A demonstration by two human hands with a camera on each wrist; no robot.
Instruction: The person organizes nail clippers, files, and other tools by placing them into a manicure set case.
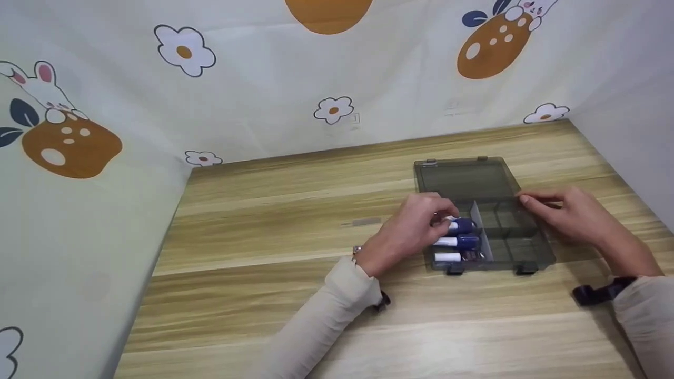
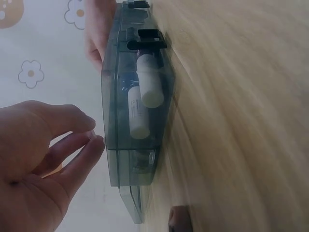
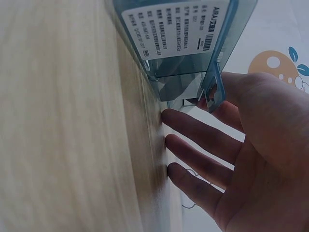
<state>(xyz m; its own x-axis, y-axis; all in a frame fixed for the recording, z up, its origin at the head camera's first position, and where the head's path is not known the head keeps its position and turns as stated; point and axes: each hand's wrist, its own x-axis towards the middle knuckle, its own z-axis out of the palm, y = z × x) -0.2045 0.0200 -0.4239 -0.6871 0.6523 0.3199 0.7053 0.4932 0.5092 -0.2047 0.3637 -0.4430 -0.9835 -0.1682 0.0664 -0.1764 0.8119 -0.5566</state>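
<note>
A smoky, see-through plastic compartment box (image 1: 511,259) lies on the table, its lid (image 1: 468,179) folded back flat. In its left column, several nail polish bottles (image 1: 467,241) with white caps and dark blue or purple bodies lie on their sides. My left hand (image 1: 413,223) is over that column, fingers curled, thumb and fingertips almost meeting at the box's upper rim in the left wrist view. I cannot tell whether something small is between them. My right hand (image 1: 582,216) pinches the box's right edge near the hinge; its other fingers (image 3: 200,133) reach down to the tabletop.
A pale divider (image 1: 480,231) borders the bottles; bare compartments (image 1: 503,218) are to its right. A printed label (image 3: 176,29) is on the box's outside. Two dark latches (image 1: 525,268) face me. A thin greyish strip (image 1: 366,221) lies left of the box. Patterned cloth walls (image 1: 263,95) enclose the wooden table.
</note>
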